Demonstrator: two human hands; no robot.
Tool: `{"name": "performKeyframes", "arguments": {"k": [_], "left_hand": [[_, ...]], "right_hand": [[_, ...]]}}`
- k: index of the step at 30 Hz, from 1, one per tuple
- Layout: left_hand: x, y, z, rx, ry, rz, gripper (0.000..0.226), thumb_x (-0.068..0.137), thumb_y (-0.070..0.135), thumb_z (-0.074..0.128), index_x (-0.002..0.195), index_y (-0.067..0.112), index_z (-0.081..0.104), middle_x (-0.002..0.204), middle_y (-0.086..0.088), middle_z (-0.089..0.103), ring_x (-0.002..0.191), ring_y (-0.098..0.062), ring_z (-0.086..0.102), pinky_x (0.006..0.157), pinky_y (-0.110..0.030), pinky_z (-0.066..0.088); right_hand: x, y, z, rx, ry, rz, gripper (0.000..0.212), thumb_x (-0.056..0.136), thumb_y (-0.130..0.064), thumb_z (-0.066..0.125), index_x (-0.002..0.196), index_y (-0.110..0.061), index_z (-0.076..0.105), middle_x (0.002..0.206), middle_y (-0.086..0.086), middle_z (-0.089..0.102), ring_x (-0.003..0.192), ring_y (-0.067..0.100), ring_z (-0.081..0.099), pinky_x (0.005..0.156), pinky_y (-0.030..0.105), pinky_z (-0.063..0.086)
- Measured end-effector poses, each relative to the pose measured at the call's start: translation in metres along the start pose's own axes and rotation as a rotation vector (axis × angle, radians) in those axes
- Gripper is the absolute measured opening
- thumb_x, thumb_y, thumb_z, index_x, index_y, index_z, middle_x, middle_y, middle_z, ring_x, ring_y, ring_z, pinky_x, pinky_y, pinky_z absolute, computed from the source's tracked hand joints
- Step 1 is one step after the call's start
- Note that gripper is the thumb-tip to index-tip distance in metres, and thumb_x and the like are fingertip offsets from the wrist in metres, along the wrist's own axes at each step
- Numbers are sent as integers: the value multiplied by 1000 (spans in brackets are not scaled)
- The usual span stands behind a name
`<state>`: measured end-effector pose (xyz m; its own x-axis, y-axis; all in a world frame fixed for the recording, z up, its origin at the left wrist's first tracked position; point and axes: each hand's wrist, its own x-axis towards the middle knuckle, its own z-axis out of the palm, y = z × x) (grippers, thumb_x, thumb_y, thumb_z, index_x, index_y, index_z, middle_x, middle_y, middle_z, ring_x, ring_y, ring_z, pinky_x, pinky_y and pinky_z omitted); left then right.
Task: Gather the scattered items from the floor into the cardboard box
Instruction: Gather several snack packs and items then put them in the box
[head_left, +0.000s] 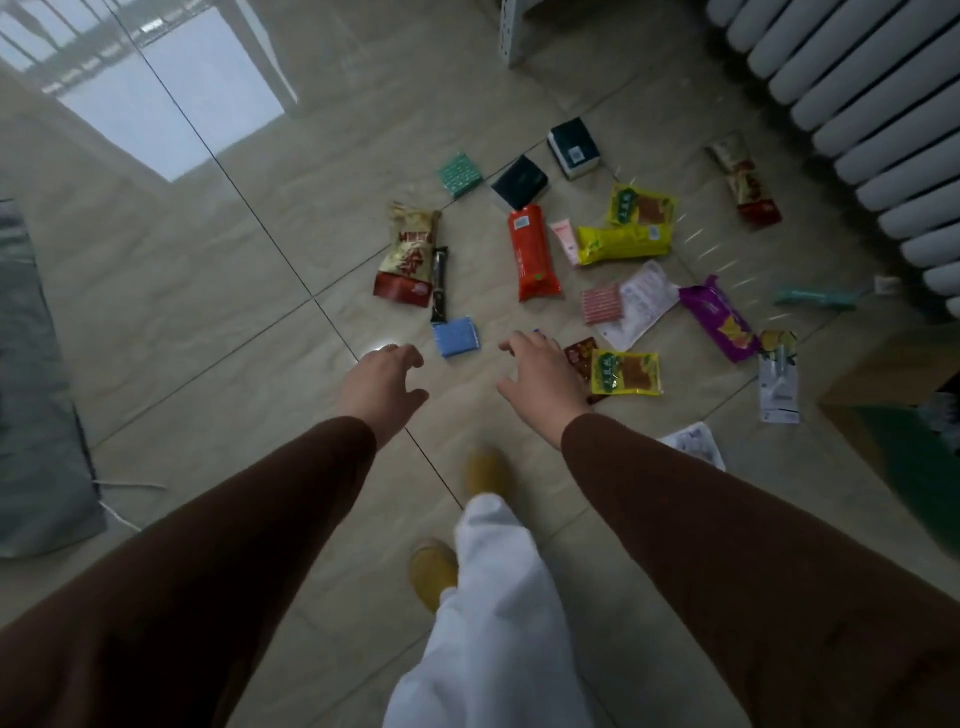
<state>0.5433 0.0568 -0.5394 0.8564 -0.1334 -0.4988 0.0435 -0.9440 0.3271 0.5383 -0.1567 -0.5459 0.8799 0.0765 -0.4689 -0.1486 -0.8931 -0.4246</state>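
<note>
Nearby, radiator (852, 98) beside scattered packets (535, 253), box (883, 374).

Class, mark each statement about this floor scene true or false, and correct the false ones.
1. Both hands are empty. True: the left hand and right hand are open above the floor.
2. The blue packet lies between the hands. True.
3. The red pack is already in the box. False: it lies on the floor.
4. The purple pack lies left of the blue packet. False: it lies far to its right.
5. A radiator stands at upper right. True.
</note>
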Motion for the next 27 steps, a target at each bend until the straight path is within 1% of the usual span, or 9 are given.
{"name": "performKeyframes", "arguments": {"k": [4, 6, 11, 15, 18, 20, 22, 25, 27], "left_hand": [[50, -29, -26, -10, -10, 2, 40, 85, 28, 74, 122, 20, 62, 117, 0, 64, 105, -22, 60, 86, -40, 53], [79, -45, -38, -28, -13, 12, 40, 83, 26, 76, 120, 19, 63, 117, -2, 65, 104, -22, 60, 87, -42, 53], [137, -87, -68, -10, -25, 29, 41, 85, 26, 75, 123, 18, 62, 117, -2, 64, 105, -22, 59, 86, -36, 50], [178, -122, -89, -13, -69, 58, 41, 84, 26, 76, 122, 19, 62, 119, -2, 65, 105, -21, 60, 89, -41, 54], [208, -149, -108, 20, -112, 118, 41, 84, 26, 76, 122, 18, 62, 120, -3, 64, 107, -23, 60, 90, -40, 52], [227, -162, -124, 65, -152, 176, 41, 85, 26, 75, 123, 17, 62, 119, -3, 65, 107, -23, 60, 88, -37, 51], [245, -174, -140, 128, -182, 229, 43, 85, 29, 75, 124, 20, 61, 119, -1, 65, 107, -22, 60, 86, -37, 52], [273, -180, -158, 211, -229, 303, 44, 85, 30, 75, 124, 20, 60, 120, -2, 64, 110, -23, 60, 86, -40, 53], [293, -175, -166, 254, -253, 343, 44, 85, 30, 75, 125, 20, 60, 121, -2, 64, 111, -24, 60, 86, -39, 52]], "right_hand": [[55, -30, 3, 24, 7, 22, 49, 92, -19, 66, 139, -17, 52, 137, 6, 55, 127, 25, 48, 107, 37, 40], [85, -44, 4, 53, 20, 42, 47, 92, -19, 67, 137, -16, 53, 136, 6, 55, 127, 26, 48, 107, 38, 41], [142, -83, 13, 106, 27, 94, 44, 93, -17, 66, 135, -14, 53, 134, 7, 54, 126, 26, 48, 105, 38, 43], [178, -113, 22, 126, 46, 150, 43, 92, -17, 68, 133, -15, 54, 133, 6, 54, 125, 24, 48, 105, 36, 45], [202, -136, 27, 148, 52, 228, 45, 92, -19, 70, 134, -14, 53, 135, 7, 54, 126, 25, 48, 105, 37, 44], [214, -149, 29, 172, 61, 296, 48, 91, -20, 70, 136, -14, 53, 136, 8, 53, 127, 26, 48, 106, 39, 45], [224, -161, 32, 216, 82, 359, 48, 91, -20, 70, 136, -13, 53, 137, 9, 53, 127, 26, 49, 106, 41, 46], [233, -175, 40, 296, 135, 457, 44, 91, -20, 71, 132, -13, 55, 135, 10, 54, 124, 28, 51, 103, 45, 47], [238, -176, 47, 328, 166, 515, 43, 92, -22, 70, 131, -14, 56, 134, 9, 55, 123, 28, 53, 102, 45, 48]]}}
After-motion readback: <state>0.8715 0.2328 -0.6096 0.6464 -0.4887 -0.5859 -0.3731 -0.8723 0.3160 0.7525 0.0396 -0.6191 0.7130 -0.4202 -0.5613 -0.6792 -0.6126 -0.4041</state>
